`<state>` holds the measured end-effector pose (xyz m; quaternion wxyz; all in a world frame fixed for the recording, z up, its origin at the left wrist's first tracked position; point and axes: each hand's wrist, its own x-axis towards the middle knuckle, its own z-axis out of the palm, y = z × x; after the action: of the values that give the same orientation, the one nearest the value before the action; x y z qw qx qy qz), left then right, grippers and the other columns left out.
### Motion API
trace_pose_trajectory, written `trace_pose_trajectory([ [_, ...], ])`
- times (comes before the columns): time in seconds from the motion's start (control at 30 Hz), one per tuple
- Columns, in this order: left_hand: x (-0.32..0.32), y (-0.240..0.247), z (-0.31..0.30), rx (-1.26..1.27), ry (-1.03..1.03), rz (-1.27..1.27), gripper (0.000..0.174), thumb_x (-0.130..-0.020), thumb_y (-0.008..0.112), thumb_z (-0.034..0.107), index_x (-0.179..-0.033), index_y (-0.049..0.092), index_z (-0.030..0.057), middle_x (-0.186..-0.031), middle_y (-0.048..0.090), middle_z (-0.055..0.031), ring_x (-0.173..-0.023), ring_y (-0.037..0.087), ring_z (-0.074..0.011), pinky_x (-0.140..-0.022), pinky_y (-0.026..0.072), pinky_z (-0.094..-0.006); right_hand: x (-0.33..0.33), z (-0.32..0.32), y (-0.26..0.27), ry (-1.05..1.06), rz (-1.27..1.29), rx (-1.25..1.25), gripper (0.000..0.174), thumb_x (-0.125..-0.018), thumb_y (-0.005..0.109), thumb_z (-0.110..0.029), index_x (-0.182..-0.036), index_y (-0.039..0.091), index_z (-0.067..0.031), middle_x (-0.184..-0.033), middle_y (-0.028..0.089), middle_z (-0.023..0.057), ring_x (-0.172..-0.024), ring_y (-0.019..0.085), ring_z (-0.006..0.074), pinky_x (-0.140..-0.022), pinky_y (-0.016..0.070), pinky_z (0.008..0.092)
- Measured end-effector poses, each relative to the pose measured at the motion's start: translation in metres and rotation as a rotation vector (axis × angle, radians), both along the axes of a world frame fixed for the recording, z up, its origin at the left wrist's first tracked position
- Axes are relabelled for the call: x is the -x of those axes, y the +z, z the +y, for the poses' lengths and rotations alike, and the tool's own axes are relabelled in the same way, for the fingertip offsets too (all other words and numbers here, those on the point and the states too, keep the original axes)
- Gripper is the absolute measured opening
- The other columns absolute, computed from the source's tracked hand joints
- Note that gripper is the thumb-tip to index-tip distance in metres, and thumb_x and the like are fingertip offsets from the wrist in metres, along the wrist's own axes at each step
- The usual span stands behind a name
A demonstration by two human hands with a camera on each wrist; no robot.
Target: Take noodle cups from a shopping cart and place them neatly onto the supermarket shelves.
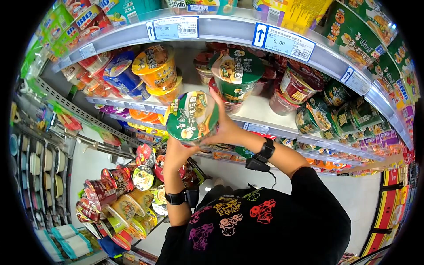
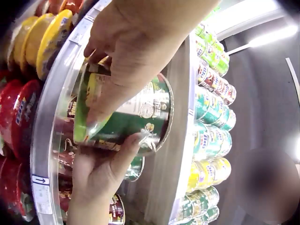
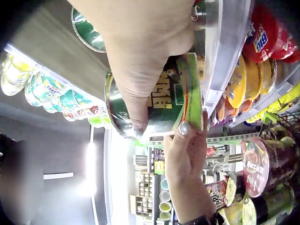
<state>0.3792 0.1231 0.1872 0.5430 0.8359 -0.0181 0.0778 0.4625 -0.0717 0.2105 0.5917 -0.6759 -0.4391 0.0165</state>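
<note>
I hold a green instant-noodle bowl (image 1: 192, 115) with both hands in front of a shop shelf, lid tilted toward me. My left hand (image 1: 176, 152) grips it from below, fingers curled at the lid's rim. My right hand (image 1: 227, 128) clasps its right side and back. In the left wrist view the left hand (image 2: 126, 47) wraps over the bowl (image 2: 136, 112) while the right hand (image 2: 101, 168) supports it underneath. In the right wrist view the right hand (image 3: 140, 56) covers the bowl (image 3: 164, 103), and the left hand (image 3: 187, 150) touches its lid edge with a painted nail.
Shelves packed with noodle bowls surround me: a green bowl (image 1: 236, 70) and an orange one (image 1: 157, 66) just behind the held bowl. The shelf edge above (image 1: 221, 28) carries price tags. A heap of red and yellow bowls (image 1: 119, 198) sits at lower left.
</note>
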Motion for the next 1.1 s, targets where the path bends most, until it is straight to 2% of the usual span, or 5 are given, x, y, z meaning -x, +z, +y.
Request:
trace_pose_trajectory([
  [0.17,-0.026,0.006,-0.002,0.061,0.094,-0.145,0.075,-0.057,0.081,0.001,-0.123,0.044,-0.0008,-0.113,0.059,-0.0145,-0.104,0.058,-0.0247,-0.091,0.0449,-0.0336,-0.020,0.018,-0.007,-0.155,-0.074,-0.007,0.135,-0.059,0.089,-0.022,-0.146,-0.013,-0.0075,-0.149,0.020,0.0204,-0.137,0.024,0.0284,-0.112,0.0196,0.0407],
  [0.27,-0.043,0.002,0.000,-0.023,0.091,-0.191,0.066,-0.060,0.078,-0.002,-0.120,0.049,-0.0006,-0.113,0.061,-0.0126,-0.103,0.059,-0.0224,-0.089,0.0460,-0.0345,-0.020,0.018,-0.009,-0.167,0.018,-0.098,0.132,-0.061,0.088,-0.019,-0.146,-0.012,-0.0064,-0.148,0.021,0.0203,-0.137,0.025,0.0289,-0.112,0.0208,0.0408],
  [0.63,-0.035,0.017,0.004,-0.110,-0.029,-0.258,0.085,-0.053,0.082,0.007,-0.128,0.043,-0.0001,-0.127,0.050,-0.0182,-0.119,0.049,-0.0333,-0.102,0.0370,-0.0380,-0.016,0.018,-0.015,-0.362,-0.226,-0.002,0.125,-0.058,0.088,-0.030,-0.146,0.004,0.0015,-0.150,0.016,0.0237,-0.139,0.021,0.0329,-0.113,0.0202,0.0402],
  [0.83,0.036,0.025,0.012,-0.169,0.210,-0.205,0.091,-0.054,0.083,0.012,-0.132,0.038,-0.0022,-0.125,0.049,-0.0225,-0.118,0.048,-0.0379,-0.101,0.0388,-0.0389,0.024,0.039,-0.032,-0.077,0.049,-0.090,0.126,-0.057,0.089,-0.012,-0.145,-0.002,-0.0059,-0.141,0.027,0.0196,-0.128,0.039,0.0292,-0.105,0.0368,0.0414],
  [1.1,0.135,0.029,0.048,-0.171,0.569,-0.037,0.080,-0.058,0.082,0.013,-0.127,0.044,0.0001,-0.121,0.053,-0.0203,-0.112,0.052,-0.0374,-0.094,0.0424,-0.0395,0.067,0.127,-0.059,0.330,0.114,-0.143,0.123,-0.055,0.091,-0.021,-0.144,0.008,-0.0045,-0.141,0.028,0.0208,-0.129,0.037,0.0300,-0.106,0.0354,0.0417],
])
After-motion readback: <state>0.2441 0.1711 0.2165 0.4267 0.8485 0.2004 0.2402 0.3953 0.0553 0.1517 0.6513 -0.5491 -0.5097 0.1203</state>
